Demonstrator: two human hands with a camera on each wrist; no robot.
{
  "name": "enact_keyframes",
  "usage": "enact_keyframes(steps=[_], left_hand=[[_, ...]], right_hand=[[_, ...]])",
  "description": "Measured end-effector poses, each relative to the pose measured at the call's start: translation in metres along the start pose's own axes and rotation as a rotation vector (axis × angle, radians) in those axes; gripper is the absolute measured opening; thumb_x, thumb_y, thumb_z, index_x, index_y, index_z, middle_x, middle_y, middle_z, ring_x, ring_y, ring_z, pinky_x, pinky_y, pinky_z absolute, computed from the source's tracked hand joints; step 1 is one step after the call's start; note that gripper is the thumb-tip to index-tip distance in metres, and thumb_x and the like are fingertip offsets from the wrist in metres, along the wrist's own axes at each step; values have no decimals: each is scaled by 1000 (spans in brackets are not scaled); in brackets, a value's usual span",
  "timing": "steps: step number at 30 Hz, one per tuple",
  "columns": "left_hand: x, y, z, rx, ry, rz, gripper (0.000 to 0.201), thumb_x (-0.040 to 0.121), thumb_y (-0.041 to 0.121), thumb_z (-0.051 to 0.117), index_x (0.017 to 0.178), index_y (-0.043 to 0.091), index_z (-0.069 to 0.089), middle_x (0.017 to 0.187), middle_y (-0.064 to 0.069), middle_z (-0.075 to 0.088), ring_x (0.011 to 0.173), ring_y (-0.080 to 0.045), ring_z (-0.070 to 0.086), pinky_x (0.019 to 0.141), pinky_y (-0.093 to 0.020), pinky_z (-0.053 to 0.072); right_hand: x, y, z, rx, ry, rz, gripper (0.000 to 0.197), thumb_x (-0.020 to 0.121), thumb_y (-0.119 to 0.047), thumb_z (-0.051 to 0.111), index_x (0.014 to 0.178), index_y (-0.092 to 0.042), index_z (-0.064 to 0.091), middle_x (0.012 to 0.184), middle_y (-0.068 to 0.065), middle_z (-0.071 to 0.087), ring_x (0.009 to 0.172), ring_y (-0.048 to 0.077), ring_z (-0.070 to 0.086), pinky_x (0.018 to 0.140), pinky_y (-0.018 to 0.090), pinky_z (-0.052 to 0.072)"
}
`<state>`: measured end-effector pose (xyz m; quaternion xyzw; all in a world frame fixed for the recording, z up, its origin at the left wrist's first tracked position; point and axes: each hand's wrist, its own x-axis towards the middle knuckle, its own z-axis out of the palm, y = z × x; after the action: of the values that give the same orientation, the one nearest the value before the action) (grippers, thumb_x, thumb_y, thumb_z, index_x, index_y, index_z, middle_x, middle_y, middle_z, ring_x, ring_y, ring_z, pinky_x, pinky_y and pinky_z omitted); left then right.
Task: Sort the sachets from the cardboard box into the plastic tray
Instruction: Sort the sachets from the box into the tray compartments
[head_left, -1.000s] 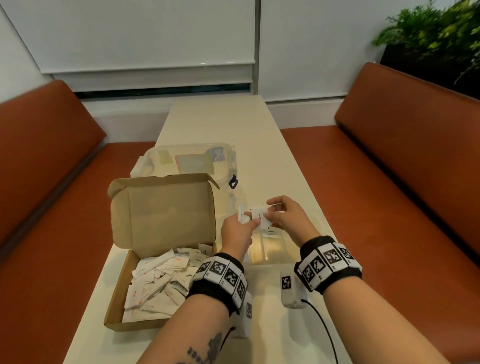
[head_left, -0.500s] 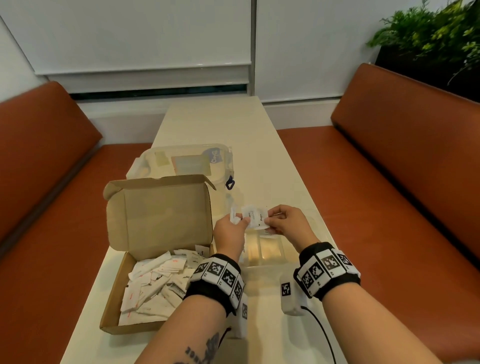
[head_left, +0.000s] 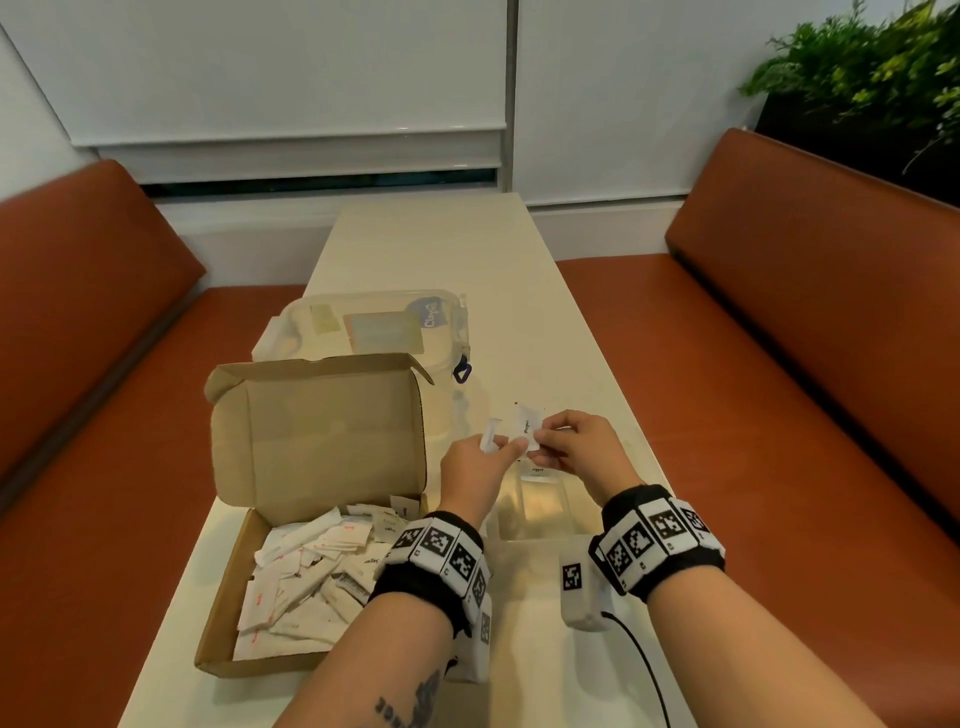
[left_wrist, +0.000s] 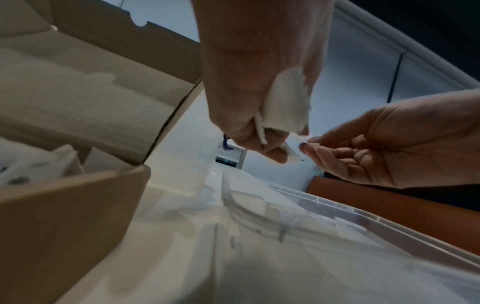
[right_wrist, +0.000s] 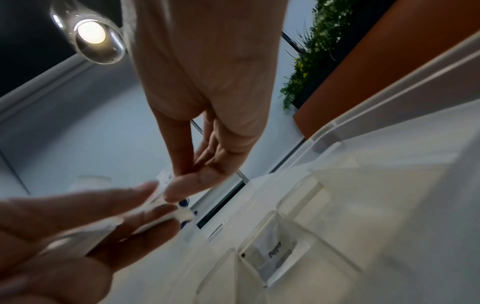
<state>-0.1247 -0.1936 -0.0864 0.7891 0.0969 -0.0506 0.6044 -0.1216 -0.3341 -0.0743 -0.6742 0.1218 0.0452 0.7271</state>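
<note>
Cardboard formed the open box (head_left: 311, 519) at the tabletop's near left corner, its lid standing upright and its floor heaped with loose white sachets (head_left: 306, 577). Just right of it, by the tabletop's right edge, sat the clear plastic tray (head_left: 535, 512), divided into compartments; the right wrist view showed one sachet marked "Pepper" (right_wrist: 272, 259) standing in a compartment near the tray's far end.

Both hands met in the air above the far part of the tray. The left hand (head_left: 475, 473) had its fingers curled around a small bunch of white sachets (left_wrist: 288, 102), thumb pressed against them, with one narrow sachet (head_left: 489, 435) sticking up past the knuckles. The right hand (head_left: 579, 447) pinched a single printed sachet (head_left: 529, 427) between thumb and forefinger, the other fingers loosely bent beneath; that sachet also touched the left fingertips (right_wrist: 166, 211), so it was held between the two hands.

Behind the box, towards the table's middle, lay a clear plastic lid (head_left: 374, 327) bearing labels and a blue clip. Orange benches (head_left: 810, 374) ran along both long sides of the table (head_left: 431, 244), and a green plant (head_left: 872, 62) stood behind the right one. Black-and-white patterned bands (head_left: 654, 540) wrapped both wrists.
</note>
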Motion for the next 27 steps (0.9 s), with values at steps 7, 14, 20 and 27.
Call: enact_keyframes(steps=[7, 14, 20, 27], left_hand=[[5, 2, -1, 269, -82, 95, 14, 87, 20, 64, 76, 11, 62, 63, 4, 52, 68, -17, 49, 52, -22, 32], [8, -3, -2, 270, 26, 74, 17, 89, 17, 59, 91, 2, 68, 83, -10, 62, 77, -23, 55, 67, -29, 40], [11, -16, -10, 273, 41, -17, 18, 88, 4, 57, 100, 9, 70, 106, -10, 67, 96, -23, 60, 74, -20, 40], [14, -18, -10, 322, 14, -29, 19, 88, 3, 56, 99, 11, 70, 106, -12, 68, 99, -26, 61, 76, -21, 42]], right_hand=[[5, -3, 1, -535, -56, -231, 35, 80, -10, 71, 112, -22, 64, 93, -6, 62, 75, 9, 55, 69, 14, 45], [20, -6, -8, -859, -86, -240, 5, 78, -8, 71, 78, -13, 69, 65, -6, 56, 60, 2, 46, 53, 5, 37], [27, 19, -10, -970, -11, -79, 3, 78, -7, 72, 77, -9, 70, 74, -2, 64, 70, 11, 57, 66, 22, 45], [33, 32, 0, -1044, 135, -48, 11, 78, -11, 69, 70, -17, 69, 71, -5, 62, 71, 13, 56, 62, 22, 39]])
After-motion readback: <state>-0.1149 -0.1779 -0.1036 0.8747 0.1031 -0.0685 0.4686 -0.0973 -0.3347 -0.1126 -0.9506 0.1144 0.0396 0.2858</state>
